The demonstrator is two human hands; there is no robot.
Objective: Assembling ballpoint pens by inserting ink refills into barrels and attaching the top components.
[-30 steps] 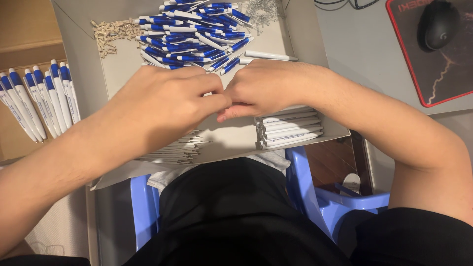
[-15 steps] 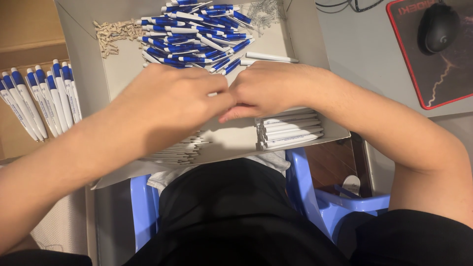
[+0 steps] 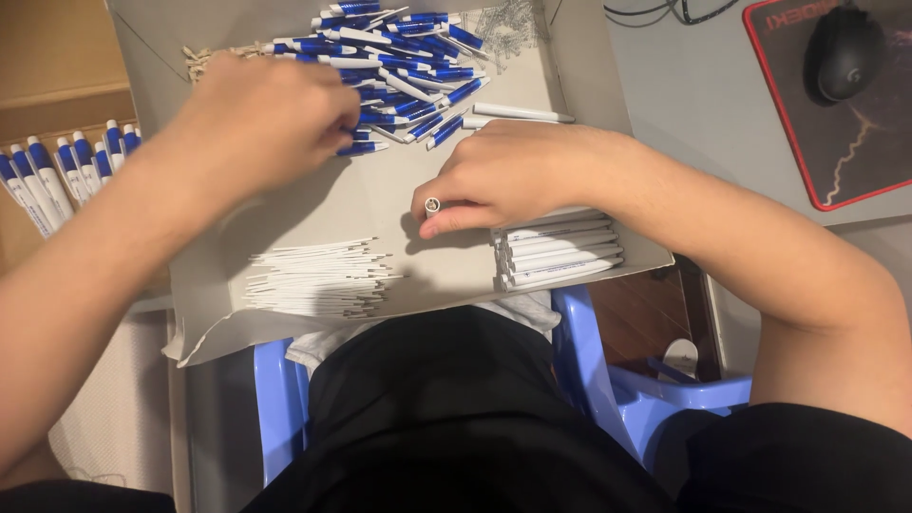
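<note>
Left hand (image 3: 261, 119) has moved, apparently touching the blue pen pile (image 3: 399, 57).

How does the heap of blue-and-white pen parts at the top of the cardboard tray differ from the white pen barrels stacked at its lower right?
The heap of blue-and-white pen parts lies jumbled, pointing every way; the stacked white pen barrels lie parallel in a neat pile. The heap's pieces carry blue sections; the barrels are plain white. The left hand reaches into the heap, while the right hand holds one white barrel beside the stack. Both sit in the same grey cardboard tray.
</note>
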